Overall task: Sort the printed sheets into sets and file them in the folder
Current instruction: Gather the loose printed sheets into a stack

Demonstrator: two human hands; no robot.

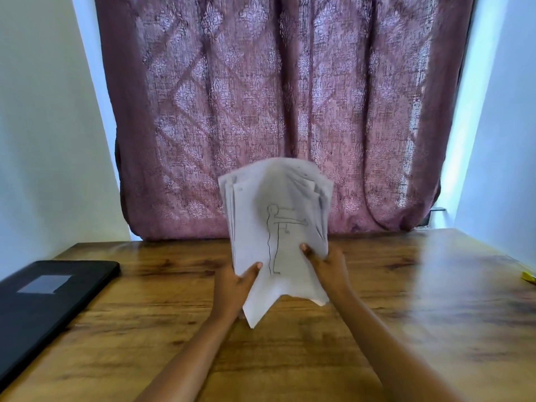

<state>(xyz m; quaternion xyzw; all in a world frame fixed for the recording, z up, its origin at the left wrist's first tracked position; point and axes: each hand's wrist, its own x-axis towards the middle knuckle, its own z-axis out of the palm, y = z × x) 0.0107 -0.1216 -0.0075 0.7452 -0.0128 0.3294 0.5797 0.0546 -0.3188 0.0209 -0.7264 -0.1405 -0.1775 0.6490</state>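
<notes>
A stack of several white printed sheets [278, 216] is held upright above the middle of the wooden table [406, 300]. The front sheet carries a line drawing of a standing figure with arms stretched out. My left hand [236, 285] grips the stack's lower left edge, thumb on the front. My right hand [326, 262] grips the lower right edge, thumb on the front as well. The sheets bow and fan apart at the top. A black folder [49, 297] with a grey label lies shut on the table at the left.
A patterned maroon curtain [275, 111] hangs behind the table's far edge. Pale walls stand on both sides. A small yellow object [528, 276] lies at the table's right edge, mostly cut off.
</notes>
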